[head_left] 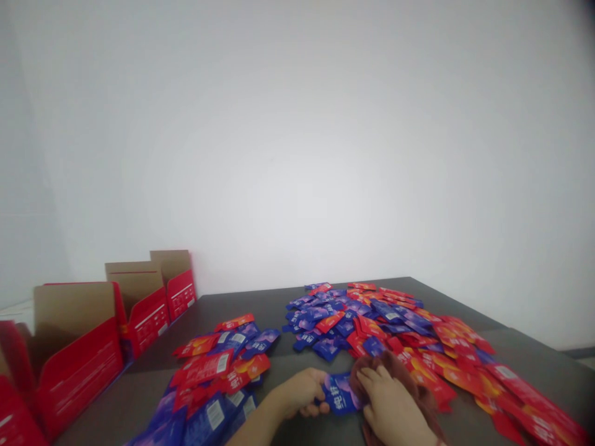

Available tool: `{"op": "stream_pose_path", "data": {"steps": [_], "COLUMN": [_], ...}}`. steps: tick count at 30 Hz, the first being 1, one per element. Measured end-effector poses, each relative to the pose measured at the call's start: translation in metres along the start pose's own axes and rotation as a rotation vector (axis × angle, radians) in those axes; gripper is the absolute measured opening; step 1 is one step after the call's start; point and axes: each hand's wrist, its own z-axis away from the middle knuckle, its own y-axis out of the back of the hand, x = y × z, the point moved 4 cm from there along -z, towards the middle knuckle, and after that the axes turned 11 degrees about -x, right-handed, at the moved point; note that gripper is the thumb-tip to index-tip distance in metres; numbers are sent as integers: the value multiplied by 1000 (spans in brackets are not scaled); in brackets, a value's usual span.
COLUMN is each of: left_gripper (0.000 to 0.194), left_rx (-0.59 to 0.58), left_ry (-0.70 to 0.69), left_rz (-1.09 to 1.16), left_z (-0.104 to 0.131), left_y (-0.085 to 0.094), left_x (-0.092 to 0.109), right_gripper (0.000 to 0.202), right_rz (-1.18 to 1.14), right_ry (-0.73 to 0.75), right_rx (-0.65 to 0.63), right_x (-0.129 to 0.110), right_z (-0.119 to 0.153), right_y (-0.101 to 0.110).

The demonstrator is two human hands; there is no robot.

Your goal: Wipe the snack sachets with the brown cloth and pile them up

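My left hand (pixel 307 392) pinches the left end of a blue sachet (pixel 341 396) with white lettering, low in the middle of the view. Under my right hand (pixel 389 401) is a brown cloth (pixel 424 406), bunched up and pressed onto the sachet's right end. My right fingers are closed over the cloth. Beyond both hands a large heap of blue sachets (pixel 320 316) and red sachets (pixel 458 356) spreads to the right. On the left lies a smaller mixed pile of red and blue sachets (pixel 204 368).
Several open red cardboard boxes (pixel 81 371) stand in a row along the left side, their brown flaps raised. The dark table (pixel 274 298) reaches back to a white wall (pixel 297 155). Sachets run down to the table's right edge.
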Motion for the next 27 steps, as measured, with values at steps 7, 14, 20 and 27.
{"op": "stream_pose_path", "data": {"steps": [7,14,20,27], "left_gripper": [28,32,35,31], "left_rx": [75,74,89,105], "left_ry": [-72,-18,-46,-76], "left_rz": [-68,-56,-79,-75], "left_z": [6,8,6,10], "left_y": [-8,-2,-6,-9], "left_x": [8,1,6,7], "right_gripper": [74,70,65,72], "right_rz": [-117,-21,-58,-87], "right_ry": [315,51,91,228], "right_rx": [-87,-117,-20,-167], "right_x": [-52,-16,-21,-34], "right_z": [4,10,-1,15], "right_y": [5,-7,1,2]}}
